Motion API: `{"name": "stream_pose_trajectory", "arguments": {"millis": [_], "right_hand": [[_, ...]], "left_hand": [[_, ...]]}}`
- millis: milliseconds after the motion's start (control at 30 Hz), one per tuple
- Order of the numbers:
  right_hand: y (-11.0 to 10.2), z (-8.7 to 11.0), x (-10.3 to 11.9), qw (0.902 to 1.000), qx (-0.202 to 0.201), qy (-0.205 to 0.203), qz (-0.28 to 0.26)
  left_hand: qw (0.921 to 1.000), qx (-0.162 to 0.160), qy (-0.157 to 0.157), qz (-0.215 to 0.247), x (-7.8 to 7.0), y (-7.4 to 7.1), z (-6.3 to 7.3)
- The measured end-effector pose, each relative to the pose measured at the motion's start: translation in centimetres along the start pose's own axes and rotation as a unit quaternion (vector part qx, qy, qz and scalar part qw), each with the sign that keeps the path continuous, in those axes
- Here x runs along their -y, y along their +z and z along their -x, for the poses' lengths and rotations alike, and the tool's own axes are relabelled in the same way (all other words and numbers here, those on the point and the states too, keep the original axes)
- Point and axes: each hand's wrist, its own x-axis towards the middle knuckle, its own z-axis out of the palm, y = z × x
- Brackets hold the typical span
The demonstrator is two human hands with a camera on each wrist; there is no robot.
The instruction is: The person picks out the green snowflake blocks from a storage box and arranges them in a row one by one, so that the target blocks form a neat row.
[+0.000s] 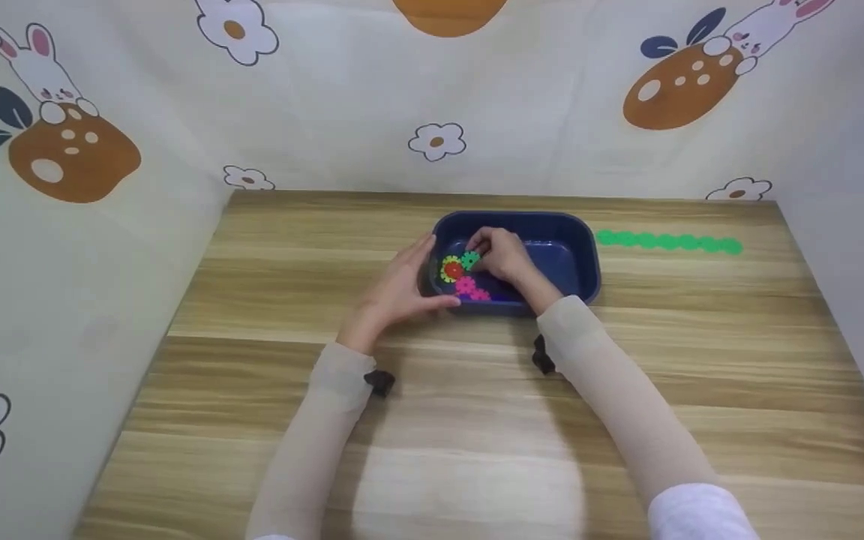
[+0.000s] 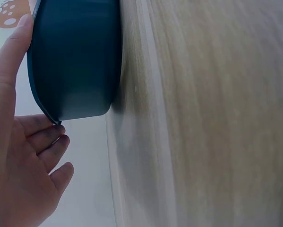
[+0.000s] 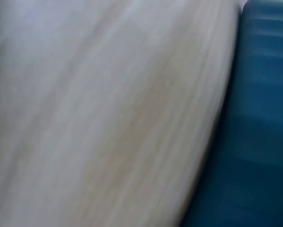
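A dark blue plastic tub (image 1: 559, 262) stands on the table, with several toothed snowflake discs at its left end. Among these are a red disc (image 1: 453, 270) over a yellow one and pink discs (image 1: 466, 286) near the front wall. My left hand (image 1: 400, 289) spans the tub's left end, thumb along the near rim and straight fingers against the far left side. In the left wrist view its fingertips touch the rim. Inside the tub, my right hand (image 1: 503, 256) pinches a green snowflake disc (image 1: 469, 260) between curled fingers and thumb. The right wrist view hides that hand.
To the tub's right lies a straight row of green discs (image 1: 668, 241) on the wooden table (image 1: 477, 420). Patterned cloth walls (image 1: 342, 112) enclose the back and sides. Black wrist devices (image 1: 381, 382) are strapped below both hands.
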Motion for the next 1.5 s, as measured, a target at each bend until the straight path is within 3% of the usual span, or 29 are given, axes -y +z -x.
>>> {"name": "stream_pose_trajectory", "arguments": {"millis": [367,867,1500], "right_hand": [[-0.6,0.1,-0.4,0.9966,-0.004,0.015,-0.081],[-1.0,0.4,0.3,0.9753,0.007,0.015,-0.22],[-5.1,2.6,-0.2,0.9641,-0.005,0.01,-0.265]], "left_hand": [[1.0,0.008,-0.003,0.0,-0.2,0.1,0.1],[1.0,-0.005,0.007,0.003,-0.2,-0.1,0.0],[0.9999,-0.003,-0.01,0.004,-0.3,0.0,0.1]]}}
